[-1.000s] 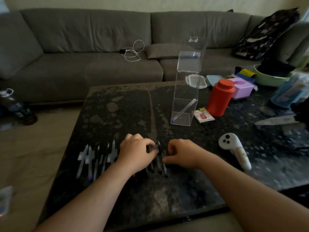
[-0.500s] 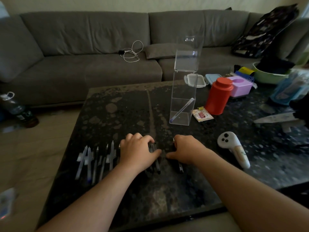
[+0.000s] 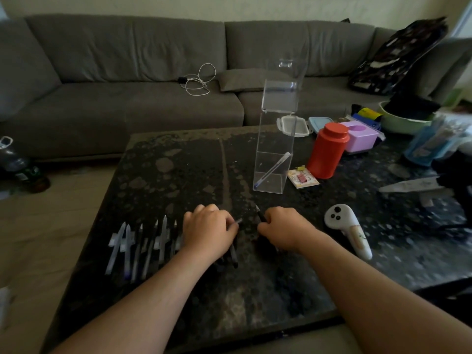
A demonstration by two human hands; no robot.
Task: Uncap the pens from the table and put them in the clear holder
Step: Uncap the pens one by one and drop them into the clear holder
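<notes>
Filling the room's far side, a grey sofa (image 3: 132, 98) stands behind the dark speckled table (image 3: 178, 175). Beyond the fingertips rises the clear holder (image 3: 277, 139), one pen leaning inside. The left hand (image 3: 208, 232) curls over dark pens (image 3: 233, 254), pinching a small grey piece; the pens beneath are partly hidden. The right hand (image 3: 283, 231) is closed around a black pen (image 3: 260, 214). Clear pens (image 3: 139, 245) lie left of the fingers, a white controller (image 3: 347, 228) to their right.

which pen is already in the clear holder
The clear-barrelled pen leaning diagonally inside the clear holder, blue tip down at the bottom. The other pens lie flat in a row on the table or are in hand.
</notes>
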